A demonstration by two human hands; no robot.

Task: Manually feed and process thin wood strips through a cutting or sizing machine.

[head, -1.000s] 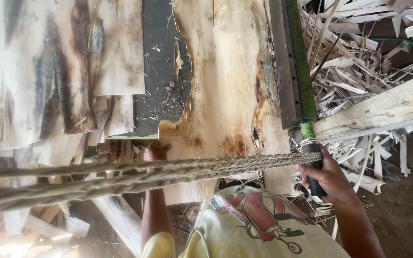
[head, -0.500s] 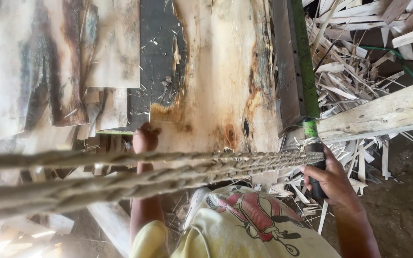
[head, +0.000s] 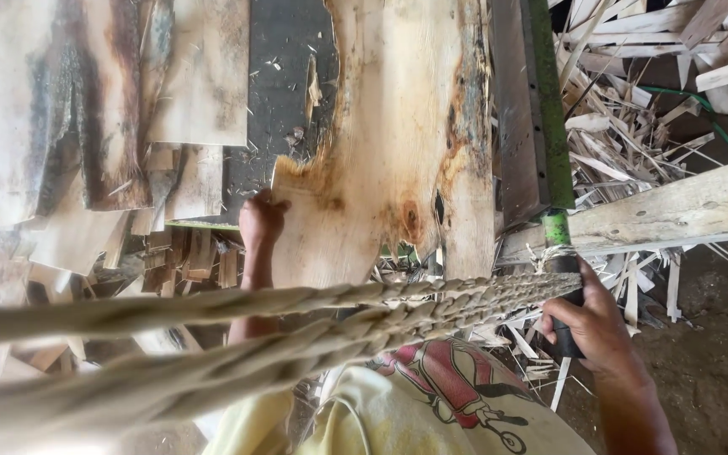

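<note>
A thin pale wood veneer sheet (head: 398, 143) with brown knots lies on a dark work surface (head: 284, 101). My left hand (head: 261, 221) grips its near left corner. My right hand (head: 596, 324) is closed around the dark handle (head: 568, 291) of a long green lever blade (head: 547, 109) that runs along the sheet's right edge. Thick twisted ropes (head: 297, 316) stretch from the handle across the lower left, hiding part of my left arm.
More veneer sheets (head: 103, 101) are stacked at the left. A heap of wood strips and offcuts (head: 634, 126) lies at the right, crossed by a rough plank (head: 684, 211). Scraps lie under the table's near edge. Bare earth floor (head: 718, 354) is at the lower right.
My left hand has pushed the veneer sheet further away, so its near edge sits higher in view. My right hand stays on the handle. The ropes have swung lower.
</note>
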